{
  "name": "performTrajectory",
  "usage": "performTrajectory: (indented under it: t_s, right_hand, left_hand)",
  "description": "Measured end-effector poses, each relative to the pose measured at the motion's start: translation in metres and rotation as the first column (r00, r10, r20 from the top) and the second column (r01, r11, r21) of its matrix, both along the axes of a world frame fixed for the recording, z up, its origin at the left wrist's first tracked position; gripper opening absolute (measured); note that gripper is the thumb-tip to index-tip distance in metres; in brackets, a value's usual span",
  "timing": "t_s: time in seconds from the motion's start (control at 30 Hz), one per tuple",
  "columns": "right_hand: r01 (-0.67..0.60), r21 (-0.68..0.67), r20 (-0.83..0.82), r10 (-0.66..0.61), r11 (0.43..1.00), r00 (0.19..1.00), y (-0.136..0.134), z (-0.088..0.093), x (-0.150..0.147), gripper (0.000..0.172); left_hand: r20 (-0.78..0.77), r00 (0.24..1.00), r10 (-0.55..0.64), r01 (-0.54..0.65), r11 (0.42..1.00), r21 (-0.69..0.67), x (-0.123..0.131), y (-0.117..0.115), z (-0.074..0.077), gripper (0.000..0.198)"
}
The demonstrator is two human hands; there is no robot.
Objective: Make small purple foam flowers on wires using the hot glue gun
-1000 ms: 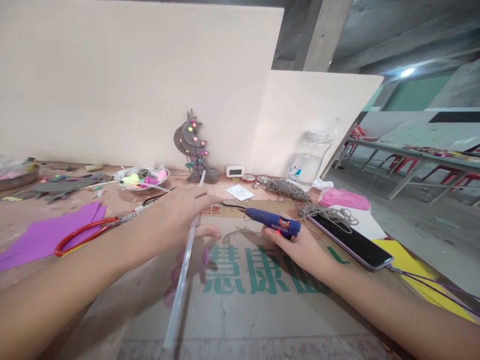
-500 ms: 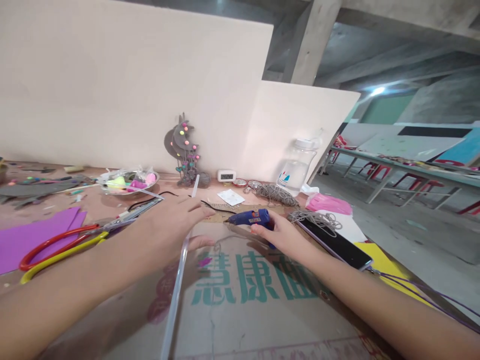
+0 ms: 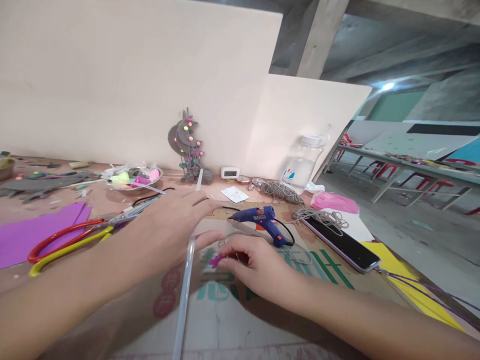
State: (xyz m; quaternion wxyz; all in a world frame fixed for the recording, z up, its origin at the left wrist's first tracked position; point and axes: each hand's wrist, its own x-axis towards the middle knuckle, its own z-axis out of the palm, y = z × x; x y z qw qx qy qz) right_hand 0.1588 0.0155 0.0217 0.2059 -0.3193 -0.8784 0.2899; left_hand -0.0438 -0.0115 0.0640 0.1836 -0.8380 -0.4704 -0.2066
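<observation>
My left hand (image 3: 191, 217) is closed around a long translucent stick (image 3: 184, 295), perhaps a glue stick, which slants from the front edge up past the fingers. Beside it, my right hand (image 3: 255, 262) pinches a small purple flower-like piece (image 3: 215, 261) between thumb and fingers, low over the printed cardboard (image 3: 221, 325). Just beyond lies a blue hot glue gun (image 3: 258, 220) with its nozzle toward the left and a small red light on its body. No hand touches the gun. The palm side of my left hand is hidden.
Left are scissors (image 3: 67, 245), purple sheets (image 3: 45, 230) and a dish of pompoms (image 3: 140, 181). A grey decorated moon figure (image 3: 187, 145) stands at the back, near a small digital clock (image 3: 229, 173). Right are a water bottle (image 3: 300, 165), grey cord (image 3: 281, 192), a phone (image 3: 341, 245) and yellow paper (image 3: 420, 290).
My right hand has let go of the glue gun, now lying on the cardboard, and has moved left and nearer to pinch the purple piece. My left hand still holds the stick.
</observation>
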Motion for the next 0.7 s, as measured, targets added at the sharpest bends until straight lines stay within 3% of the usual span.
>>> performTrajectory:
  t_s: [0.07, 0.13, 0.23, 0.3, 0.37, 0.4, 0.47, 0.57, 0.63, 0.7]
  right_hand:
    - [-0.012, -0.097, 0.010, 0.013, 0.995, 1.000, 0.005, -0.007, -0.001, 0.014]
    - [-0.016, -0.095, 0.014, 0.017, 0.995, 1.000, 0.010, -0.010, 0.005, 0.016]
    - [-0.079, 0.196, 0.045, 0.072, 0.977, 0.996, 0.012, -0.008, 0.017, 0.021]
    - [-0.194, 0.443, 0.135, 0.148, 0.875, 0.980, 0.009, -0.003, 0.023, 0.027]
    - [-0.291, 0.554, 0.246, 0.181, 0.780, 0.952, 0.005, 0.006, 0.026, 0.029]
    - [-0.305, 0.568, 0.279, 0.170, 0.765, 0.945, 0.004, 0.011, 0.026, 0.028]
    - [-0.247, 0.580, 0.255, 0.115, 0.776, 0.960, 0.003, 0.023, 0.028, 0.023]
    - [-0.042, 0.545, 0.076, 0.001, 0.838, 0.997, 0.008, 0.037, 0.032, 0.023]
    - [0.037, 0.445, -0.020, -0.031, 0.895, 0.999, 0.014, 0.040, 0.033, 0.037]
    - [0.021, 0.363, -0.069, 0.004, 0.932, 0.998, 0.019, 0.038, 0.032, 0.059]
  left_hand:
    - [-0.007, 1.000, 0.015, -0.016, 1.000, -0.013, -0.003, 0.001, 0.002, 0.037]
    - [-0.016, 0.999, 0.046, -0.046, 0.999, -0.029, -0.008, 0.003, 0.006, 0.032]
    - [0.016, 0.989, 0.147, -0.147, 0.989, 0.032, -0.020, 0.010, 0.014, 0.030]
    - [0.056, 0.963, 0.265, -0.268, 0.963, 0.043, -0.028, 0.013, 0.019, 0.030]
    - [0.095, 0.942, 0.321, -0.328, 0.942, 0.073, -0.033, 0.015, 0.023, 0.031]
    - [0.105, 0.945, 0.311, -0.320, 0.943, 0.089, -0.034, 0.014, 0.025, 0.031]
    - [0.123, 0.954, 0.273, -0.287, 0.951, 0.115, -0.032, 0.010, 0.026, 0.029]
    - [0.141, 0.978, 0.151, -0.171, 0.975, 0.143, -0.016, 0.000, 0.024, 0.026]
    - [0.141, 0.988, 0.063, -0.085, 0.984, 0.157, 0.002, -0.006, 0.022, 0.027]
    - [0.113, 0.990, -0.079, 0.063, 0.988, 0.144, 0.025, -0.010, 0.018, 0.028]
